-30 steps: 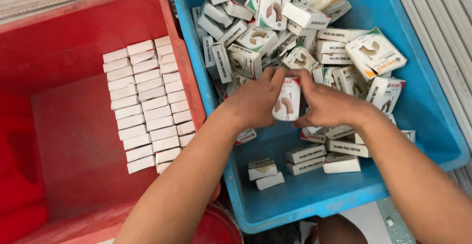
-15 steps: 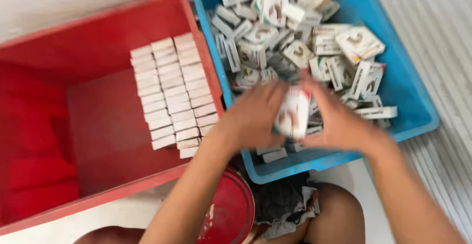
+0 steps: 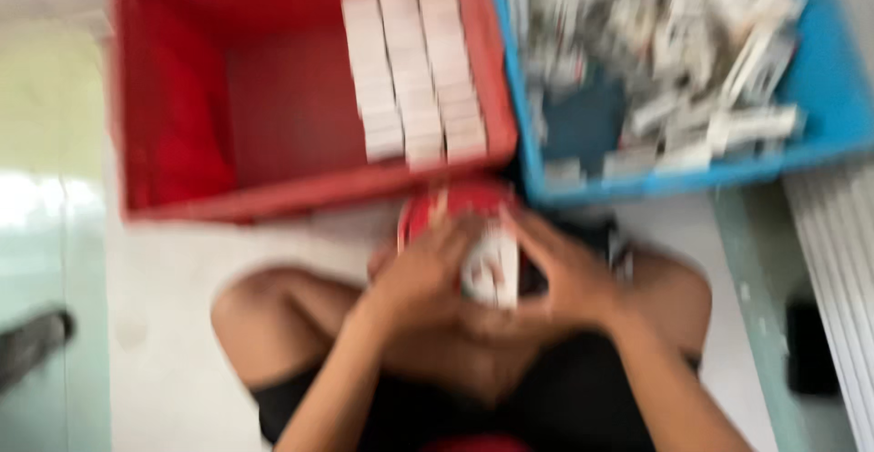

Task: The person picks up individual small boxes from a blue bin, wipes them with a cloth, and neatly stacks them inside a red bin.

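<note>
Left hand (image 3: pixel 428 274) and right hand (image 3: pixel 569 279), lower centre of frame: fingers curled, closed together; forearms converge from below.

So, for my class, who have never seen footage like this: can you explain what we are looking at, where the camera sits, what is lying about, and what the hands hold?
There is no machine here. A person sits on the floor and wears a camera on the head, so the one blurred picture looks straight down over their own arms and knees.

In front of them stand two crates. The red crate holds neat rows of small white boxes along its right side. The blue crate beside it holds a loose heap of similar boxes.

Near the lap, the left hand and the right hand together hold one small box, white with some red on it. Each hand has a grip on one side of it. Behind the hands a round red thing shows; the blur hides what it is.
</note>
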